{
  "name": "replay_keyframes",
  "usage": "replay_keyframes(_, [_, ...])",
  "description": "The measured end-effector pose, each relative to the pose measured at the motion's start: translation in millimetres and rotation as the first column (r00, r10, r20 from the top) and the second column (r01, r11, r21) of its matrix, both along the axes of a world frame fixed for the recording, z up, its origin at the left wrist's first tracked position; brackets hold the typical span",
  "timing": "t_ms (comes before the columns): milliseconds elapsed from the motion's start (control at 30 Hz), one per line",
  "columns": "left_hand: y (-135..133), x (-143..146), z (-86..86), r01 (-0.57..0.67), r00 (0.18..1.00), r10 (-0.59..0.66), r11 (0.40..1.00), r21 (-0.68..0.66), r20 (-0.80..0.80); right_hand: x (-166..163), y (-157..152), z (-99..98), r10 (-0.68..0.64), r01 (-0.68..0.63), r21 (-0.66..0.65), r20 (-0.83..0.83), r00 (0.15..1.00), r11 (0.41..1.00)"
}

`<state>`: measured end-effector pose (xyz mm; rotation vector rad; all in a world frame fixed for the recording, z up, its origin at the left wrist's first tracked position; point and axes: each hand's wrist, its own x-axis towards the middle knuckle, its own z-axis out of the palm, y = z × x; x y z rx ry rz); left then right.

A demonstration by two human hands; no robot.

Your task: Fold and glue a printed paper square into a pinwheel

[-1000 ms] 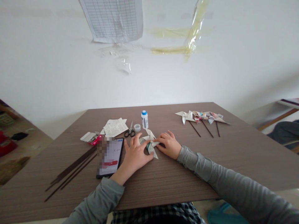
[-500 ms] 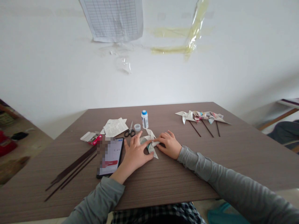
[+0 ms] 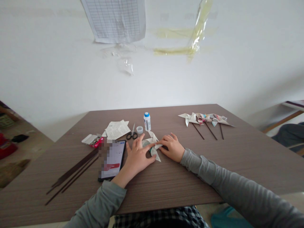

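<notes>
Newsprint pinwheel (image 3: 154, 151) is lying on the worktop (image 3: 166, 190) at centre, and we are logging it as folded, with blades splayed, a green patch showing near the hub and no stick visible in it. Left hand (image 3: 139, 152) is bearing down on it from the 9 o'clock side, its grip spread and its fingertips on the paper. Right hand (image 3: 172, 147) is pressing from the 3 o'clock side, its grip closed up, with the fingers lying together on the blades. We cannot tell whether either hand is pinching anything at the hub.

Progress: we are counting three finished paper pinwheels (image 3: 204, 119) on dark sticks, lying side by side at 2 o'clock. We are also seeing a bundle of bare dark sticks (image 3: 73, 172) at 8 o'clock, so material remains unused.

Around 11 to 12 o'clock we are noting newsprint scraps (image 3: 117, 129), black-handled scissors (image 3: 131, 134), a small white cap (image 3: 139, 129) and a white bottle with a blue top (image 3: 147, 121). Its label is too small for us to read, as is the print on the red-and-white carton (image 3: 93, 141). The phone (image 3: 111, 160) at 9 o'clock is partly blurred; we are reading only a small time-like figure, too faint to be sure of.
</notes>
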<state>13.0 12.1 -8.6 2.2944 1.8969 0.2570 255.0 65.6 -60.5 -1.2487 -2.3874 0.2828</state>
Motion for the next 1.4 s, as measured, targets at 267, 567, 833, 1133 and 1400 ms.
replay_keyframes(267, [-1.9,1.8,4.3,-0.025,0.999,0.025,1.0,-0.009,-0.03,0.1,0.2,0.6,-0.005,0.005,0.001,-0.009,1.0,1.0])
replay_keyframes(567, [1.9,-2.2,-2.3,0.016,1.0,-0.016,1.0,0.008,-0.009,0.4,-0.4,1.6,-0.007,0.007,0.002,0.003,1.0,1.0])
replay_keyframes(833, [-0.4,-0.9,1.4,-0.017,1.0,0.017,1.0,0.012,-0.011,0.1,-1.8,4.4,-0.011,0.011,-0.015,0.016,1.0,1.0])
replay_keyframes(1133, [-3.5,-2.0,1.0,-0.024,1.0,0.024,0.999,0.043,-0.017,2.8,0.9,-0.7,0.003,-0.003,0.008,-0.006,1.0,1.0])
replay_keyframes(1400, [-6.6,-3.1,-4.7,-0.038,0.999,0.038,0.996,0.082,0.012,3.2,0.7,-0.5,-0.004,0.004,0.017,-0.004,1.0,1.0])
